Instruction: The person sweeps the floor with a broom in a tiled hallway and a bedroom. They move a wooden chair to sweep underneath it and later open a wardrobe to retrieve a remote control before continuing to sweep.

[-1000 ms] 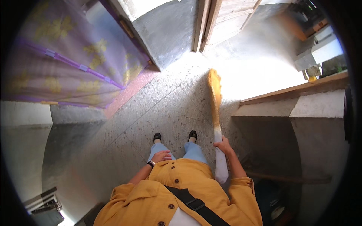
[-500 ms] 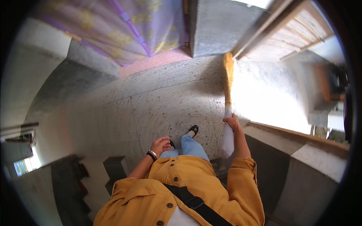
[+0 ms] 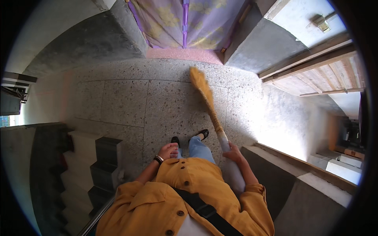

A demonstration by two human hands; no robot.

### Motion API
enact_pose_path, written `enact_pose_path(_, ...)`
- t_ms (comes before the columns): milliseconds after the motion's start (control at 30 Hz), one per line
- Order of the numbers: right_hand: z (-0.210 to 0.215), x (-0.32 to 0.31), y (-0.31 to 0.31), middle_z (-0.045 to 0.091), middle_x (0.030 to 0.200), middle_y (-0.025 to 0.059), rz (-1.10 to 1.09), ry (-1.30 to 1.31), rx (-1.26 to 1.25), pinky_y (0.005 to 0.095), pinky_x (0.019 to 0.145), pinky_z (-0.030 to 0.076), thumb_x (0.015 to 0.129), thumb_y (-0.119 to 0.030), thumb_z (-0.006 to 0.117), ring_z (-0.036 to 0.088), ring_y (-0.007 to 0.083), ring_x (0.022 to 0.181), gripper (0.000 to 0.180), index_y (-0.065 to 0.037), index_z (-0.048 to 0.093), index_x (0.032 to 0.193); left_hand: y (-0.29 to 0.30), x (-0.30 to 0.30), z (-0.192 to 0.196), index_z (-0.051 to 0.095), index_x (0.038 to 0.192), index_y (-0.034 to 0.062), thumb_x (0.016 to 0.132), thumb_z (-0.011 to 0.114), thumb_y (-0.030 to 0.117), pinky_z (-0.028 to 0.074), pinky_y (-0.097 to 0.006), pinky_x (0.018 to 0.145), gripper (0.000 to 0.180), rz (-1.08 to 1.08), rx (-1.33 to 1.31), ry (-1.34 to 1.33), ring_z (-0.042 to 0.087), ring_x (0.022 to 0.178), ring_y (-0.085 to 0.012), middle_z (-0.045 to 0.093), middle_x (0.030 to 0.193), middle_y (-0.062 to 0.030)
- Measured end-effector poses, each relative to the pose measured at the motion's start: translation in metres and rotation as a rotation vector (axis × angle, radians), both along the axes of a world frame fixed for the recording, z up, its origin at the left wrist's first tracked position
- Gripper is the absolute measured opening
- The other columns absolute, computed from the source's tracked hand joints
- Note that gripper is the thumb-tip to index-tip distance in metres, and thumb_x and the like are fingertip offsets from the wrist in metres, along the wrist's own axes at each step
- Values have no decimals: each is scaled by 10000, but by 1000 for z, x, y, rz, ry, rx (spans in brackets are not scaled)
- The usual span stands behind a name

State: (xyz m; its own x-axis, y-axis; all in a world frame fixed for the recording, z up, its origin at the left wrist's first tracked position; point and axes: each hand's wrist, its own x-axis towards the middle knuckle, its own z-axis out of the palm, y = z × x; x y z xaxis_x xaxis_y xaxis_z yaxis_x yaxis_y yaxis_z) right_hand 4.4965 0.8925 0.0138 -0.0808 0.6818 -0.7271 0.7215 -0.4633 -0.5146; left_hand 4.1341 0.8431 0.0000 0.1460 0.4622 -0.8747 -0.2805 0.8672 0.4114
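My right hand (image 3: 235, 152) is closed around the pale, wrapped handle of a broom (image 3: 210, 108). Its yellow-brown bristles (image 3: 200, 80) reach forward and to the left over the speckled floor, a little short of the curtained doorway; the handle's pale butt end runs back beside my right hip. My left hand (image 3: 168, 150), with bands at the wrist, hangs in front of my waist. Its fingers are loosely curled together, with nothing visible in them.
A purple flowered curtain (image 3: 208, 23) hangs in the doorway ahead, above a pink sill (image 3: 185, 55). Dark-edged steps (image 3: 104, 169) go down at my left, beside a metal rail (image 3: 98, 216). A wooden door (image 3: 315, 70) stands open at the right, near a low wall ledge (image 3: 275, 159).
The broom's bristles have swung left, from beside the wooden door to in front of the curtain. My view has turned right, and my left hand stays at my waist.
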Motion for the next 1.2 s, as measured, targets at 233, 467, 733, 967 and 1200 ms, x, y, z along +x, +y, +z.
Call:
enact_pose_path(233, 20, -33, 39, 576, 914, 136, -125, 55, 39, 312, 714, 452, 540, -145, 676, 562, 211, 809, 691, 27, 442, 1167, -24, -40, 1, 498, 1109, 51, 848, 484, 134, 503, -264, 621, 274, 58, 20, 22, 581, 758, -150, 563, 947, -61)
enact_pose_path(467, -73, -106, 148, 573, 886, 206, -201, -60, -24, 366, 596, 502, 524, -178, 691, 593, 274, 713, 559, 93, 491, 970, -83, -93, -14, 498, 1106, 50, 845, 478, 121, 509, -279, 616, 271, 208, 36, 46, 590, 760, -159, 570, 920, -66)
enact_pose_path(733, -91, -244, 155, 557, 935, 233, 147, -131, 105, 379, 692, 500, 508, -203, 685, 584, 313, 836, 726, 117, 388, 1087, -134, -116, -18, 515, 1104, 53, 847, 479, 105, 511, -295, 673, 265, 304, 19, 116, 590, 795, -176, 569, 927, -63)
enact_pose_path(967, -58, -264, 79, 496, 1098, 245, 667, -92, 64, 366, 872, 410, 524, -252, 676, 483, 357, 1038, 839, 16, 315, 1233, -106, -96, 2, 457, 1166, 43, 867, 454, 120, 505, -320, 714, 309, 128, 58, 34, 570, 841, -158, 552, 983, -62)
enact_pose_path(1200, -6, -198, 8, 483, 1132, 237, 705, 73, 79, 334, 872, 402, 556, -222, 682, 494, 327, 1036, 882, 13, 255, 1291, -85, -78, 8, 496, 1123, 50, 853, 473, 128, 510, -254, 641, 282, 132, 85, 0, 573, 757, -124, 554, 946, -58)
